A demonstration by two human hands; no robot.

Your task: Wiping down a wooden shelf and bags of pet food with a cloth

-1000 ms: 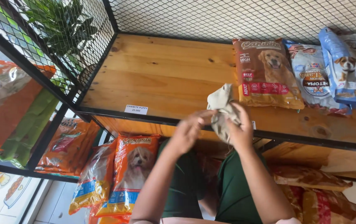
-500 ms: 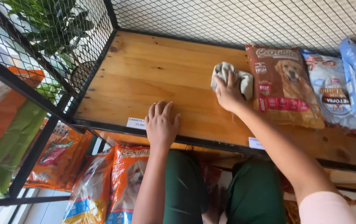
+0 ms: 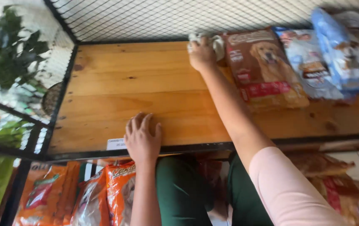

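Observation:
My right hand [image 3: 201, 53] presses a crumpled pale cloth [image 3: 218, 42] onto the far part of a wooden shelf [image 3: 146, 92], close to the wire mesh back [image 3: 179, 19]. The arm reaches far forward across the boards. My left hand [image 3: 142, 138] lies flat, fingers spread, on the shelf's front edge beside a small white price tag [image 3: 116, 144]. Right of the cloth lies a brown pet food bag [image 3: 263, 67] with a dog picture.
Two bluish pet food bags [image 3: 313, 62] [image 3: 347, 50] lie further right on the shelf. Orange pet food bags [image 3: 104, 196] stand on the lower level. A black metal frame [image 3: 62, 88] and mesh bound the shelf's left side, with green leaves [image 3: 3, 54] behind it.
My right hand has pushed the cloth from the shelf's front edge to the back by the mesh. My left hand has come down flat on the front edge.

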